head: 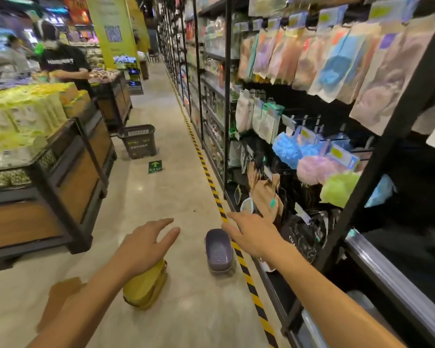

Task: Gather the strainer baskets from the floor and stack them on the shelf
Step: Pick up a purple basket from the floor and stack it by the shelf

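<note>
The purple basket [219, 251] and the yellow basket [146, 288] look like smooth plastic with a slight sheen. The floor [166, 197] is polished and glossy. The shelf frame [377, 156] looks like matt black metal. The display stand [78, 177] has wood-look panels. Hanging packets [337, 64] are shiny clear film.

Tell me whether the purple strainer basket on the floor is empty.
Empty: the purple strainer basket sits opening-up, and its perforated bottom shows bare.
</note>
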Available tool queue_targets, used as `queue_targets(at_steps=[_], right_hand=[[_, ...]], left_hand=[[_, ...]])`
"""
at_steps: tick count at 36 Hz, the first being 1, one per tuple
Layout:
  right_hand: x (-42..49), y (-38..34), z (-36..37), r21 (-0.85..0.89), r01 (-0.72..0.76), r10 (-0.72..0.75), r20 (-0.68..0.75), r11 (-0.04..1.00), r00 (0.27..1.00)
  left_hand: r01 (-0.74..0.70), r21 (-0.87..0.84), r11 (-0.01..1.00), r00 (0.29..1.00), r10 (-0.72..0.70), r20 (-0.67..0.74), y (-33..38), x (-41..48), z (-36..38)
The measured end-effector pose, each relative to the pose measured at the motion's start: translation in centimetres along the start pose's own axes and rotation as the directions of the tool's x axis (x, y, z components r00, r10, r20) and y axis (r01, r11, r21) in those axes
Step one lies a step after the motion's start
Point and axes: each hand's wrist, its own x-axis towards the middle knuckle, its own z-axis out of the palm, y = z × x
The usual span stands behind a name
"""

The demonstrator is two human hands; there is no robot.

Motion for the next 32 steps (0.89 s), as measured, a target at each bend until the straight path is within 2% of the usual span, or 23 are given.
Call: queue_targets(at_steps=[5, 12, 17, 23, 32], right_hand=[[4.9, 0.9, 0.6, -0.018, -0.034, 0.034, 0.002, 0.999, 0.999], [11.7, 0.6, 1.2, 0.04, -0.149, 0.149, -0.01, 0.988, 0.989], [16.5, -0.4, 2.2, 0.044, -0.266, 0.268, -0.027, 0.963, 0.963], [20.1, -0.6, 3.4, -0.064, -0.372, 0.367, -0.069, 0.926, 0.928], [24.8, 2.5, 4.5, -0.087, -0.509, 0.5, -0.107, 0.856, 0.859]], left_hand=[[-0.027, -0.06, 0.998, 0.999, 0.03, 0.043, -1.7, 6.1, 0.3], [-0.129, -0.09, 0.988, 0.989, 0.135, 0.064, -4.6, 15.1, 0.0], [-0.208, -0.072, 0.975, 0.968, 0.216, 0.129, -7.2, 21.8, -1.1], [-0.333, 0.036, 0.942, 0.927, 0.32, 0.193, -8.7, 29.5, -1.9], [-0.504, 0.155, 0.85, 0.85, 0.456, 0.263, -7.5, 38.8, 0.3]])
